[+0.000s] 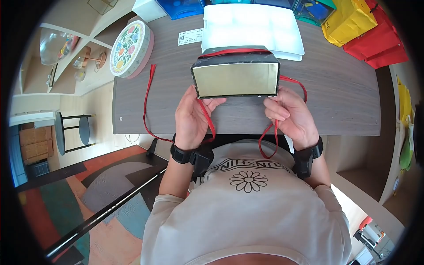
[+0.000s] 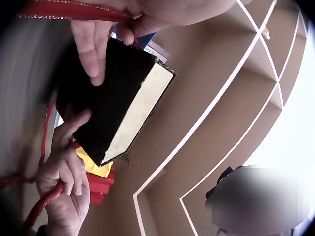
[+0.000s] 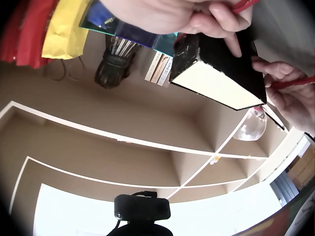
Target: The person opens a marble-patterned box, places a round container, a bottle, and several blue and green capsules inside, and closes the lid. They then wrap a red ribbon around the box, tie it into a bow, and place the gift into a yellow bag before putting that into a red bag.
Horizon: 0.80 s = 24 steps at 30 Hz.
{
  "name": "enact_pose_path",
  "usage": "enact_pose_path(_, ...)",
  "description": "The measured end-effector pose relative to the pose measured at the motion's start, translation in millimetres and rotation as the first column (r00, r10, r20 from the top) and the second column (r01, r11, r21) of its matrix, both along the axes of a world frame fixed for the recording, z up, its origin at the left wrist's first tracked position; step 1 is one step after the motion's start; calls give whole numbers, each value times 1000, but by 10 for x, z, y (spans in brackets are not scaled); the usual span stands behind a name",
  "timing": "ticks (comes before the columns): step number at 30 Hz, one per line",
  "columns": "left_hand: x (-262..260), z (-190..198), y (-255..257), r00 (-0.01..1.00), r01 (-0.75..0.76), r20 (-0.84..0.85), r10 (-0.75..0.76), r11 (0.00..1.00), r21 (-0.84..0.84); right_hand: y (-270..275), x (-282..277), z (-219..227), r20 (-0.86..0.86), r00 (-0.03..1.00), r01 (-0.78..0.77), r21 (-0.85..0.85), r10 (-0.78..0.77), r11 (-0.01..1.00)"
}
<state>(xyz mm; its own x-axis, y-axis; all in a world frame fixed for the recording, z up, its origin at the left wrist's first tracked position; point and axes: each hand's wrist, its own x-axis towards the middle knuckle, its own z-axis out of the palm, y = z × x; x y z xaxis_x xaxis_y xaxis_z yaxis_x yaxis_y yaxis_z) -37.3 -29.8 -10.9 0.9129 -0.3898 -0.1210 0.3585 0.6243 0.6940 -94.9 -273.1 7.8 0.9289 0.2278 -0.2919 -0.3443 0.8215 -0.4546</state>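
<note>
A black box with a pale gold end face (image 1: 236, 79) is held up above the table, tilted toward the head camera. The left hand (image 1: 192, 117) grips its lower left corner, and the right hand (image 1: 292, 115) grips the lower right corner. Red ribbon (image 1: 207, 118) crosses the left palm and hangs on both sides; another length loops below the right fingers. In the left wrist view, fingers of both hands lie against the dark underside of the box (image 2: 118, 88). The right wrist view shows the box (image 3: 216, 73) with its worn black edge and both hands at it.
On the grey table (image 1: 172, 79) are a white compartment tray (image 1: 251, 26), a round floral tin (image 1: 130, 48) and a paper label (image 1: 190, 37). Yellow (image 1: 349, 22) and red bags (image 1: 377, 42) stand at the back right. Shelves flank the table.
</note>
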Motion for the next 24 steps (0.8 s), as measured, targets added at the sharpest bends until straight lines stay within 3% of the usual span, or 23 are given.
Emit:
enact_pose_path(8, -54, -100, -4, 995, -36, 97, 26, 995, 95, 85, 12, 30, 42, 999, -2, -31, 3, 1000)
enact_pose_path(18, -132, 10, -106, 996, -74, 49, 72, 997, 35, 249, 54, 124, 103, 994, 48, -273, -20, 961)
enact_pose_path(24, -219, 66, -173, 992, -114, 75, 105, 985, 126, 271, 60, 113, 129, 991, 14, -370, 37, 929)
